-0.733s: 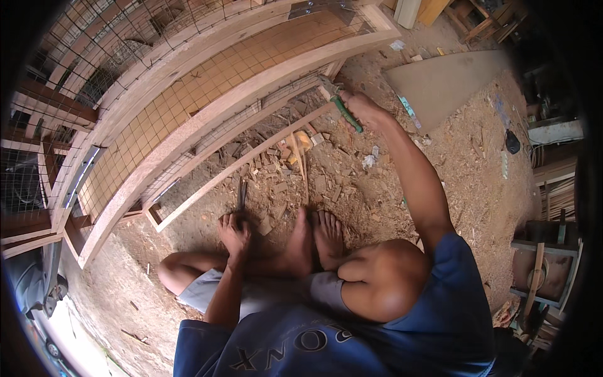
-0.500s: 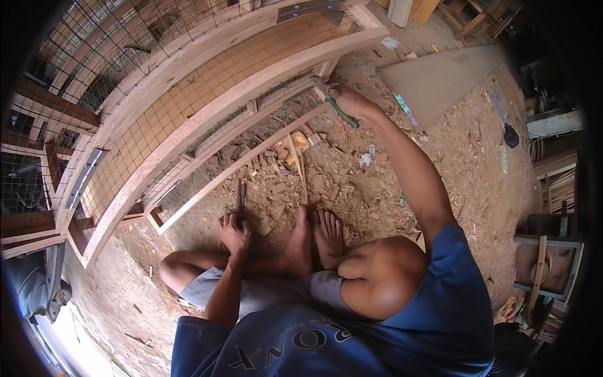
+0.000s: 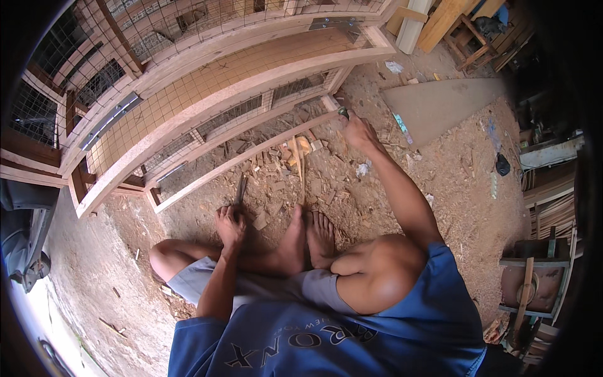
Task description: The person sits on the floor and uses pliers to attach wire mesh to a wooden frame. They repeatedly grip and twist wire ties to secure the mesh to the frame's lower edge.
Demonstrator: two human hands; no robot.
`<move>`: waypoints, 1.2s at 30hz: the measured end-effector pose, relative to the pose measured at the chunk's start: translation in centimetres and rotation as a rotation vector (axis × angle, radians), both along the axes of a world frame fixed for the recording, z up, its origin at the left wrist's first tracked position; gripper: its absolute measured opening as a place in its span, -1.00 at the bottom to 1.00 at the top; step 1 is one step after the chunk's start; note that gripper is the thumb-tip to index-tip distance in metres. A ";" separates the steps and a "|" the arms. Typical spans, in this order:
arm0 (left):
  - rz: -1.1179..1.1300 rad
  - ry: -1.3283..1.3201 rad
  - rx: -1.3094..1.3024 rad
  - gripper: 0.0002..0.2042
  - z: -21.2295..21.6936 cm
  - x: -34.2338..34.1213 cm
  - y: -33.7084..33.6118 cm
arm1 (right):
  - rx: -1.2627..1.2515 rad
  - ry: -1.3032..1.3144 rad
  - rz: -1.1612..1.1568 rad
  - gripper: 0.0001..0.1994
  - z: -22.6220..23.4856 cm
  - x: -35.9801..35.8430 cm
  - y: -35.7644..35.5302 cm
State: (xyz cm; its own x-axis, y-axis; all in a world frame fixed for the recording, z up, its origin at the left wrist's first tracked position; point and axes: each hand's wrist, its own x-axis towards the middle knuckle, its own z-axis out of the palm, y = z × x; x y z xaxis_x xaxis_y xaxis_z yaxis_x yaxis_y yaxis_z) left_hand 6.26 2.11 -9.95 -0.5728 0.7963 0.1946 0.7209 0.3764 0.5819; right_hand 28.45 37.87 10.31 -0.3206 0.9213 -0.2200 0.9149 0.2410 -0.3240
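Note:
My right hand [image 3: 359, 133] reaches forward, closed on a green-handled tool [image 3: 343, 112] beside the right end of a low wooden rail [image 3: 245, 156]. Only a small part of the tool shows now, so its kind is hard to tell. Low in front of my left knee, my left hand [image 3: 230, 226] is closed around a long, dark tool [image 3: 239, 190] whose slim end points away from me over the floor. The rail belongs to a large wooden frame [image 3: 251, 85] covered with wire mesh [image 3: 169, 119], which stands across the far left.
Wood offcuts [image 3: 276, 171] and shavings litter the floor around my bare feet [image 3: 321, 234]. A flat brown board [image 3: 433, 103] lies at the far right. Stacked timber [image 3: 553, 198] and a stool-like wooden piece [image 3: 531, 286] line the right side.
My right hand has come slightly back and right, and the green tool has turned so less of its handle shows. My view has shifted a little; my left hand stays low with the dark tool.

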 end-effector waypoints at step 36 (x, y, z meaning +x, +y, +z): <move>0.029 -0.064 0.017 -0.83 1.0 -0.1 0.3 | -0.578 0.578 -0.358 -0.64 0.4 -0.1 0.5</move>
State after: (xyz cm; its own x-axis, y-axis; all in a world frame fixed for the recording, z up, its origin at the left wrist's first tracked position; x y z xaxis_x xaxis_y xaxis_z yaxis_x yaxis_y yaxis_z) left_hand 6.12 2.40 -8.90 -0.6071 0.7761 0.1706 0.6712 0.3860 0.6328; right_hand 28.39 38.36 10.67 -0.2399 0.7827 -0.5743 0.5604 -0.3714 -0.7403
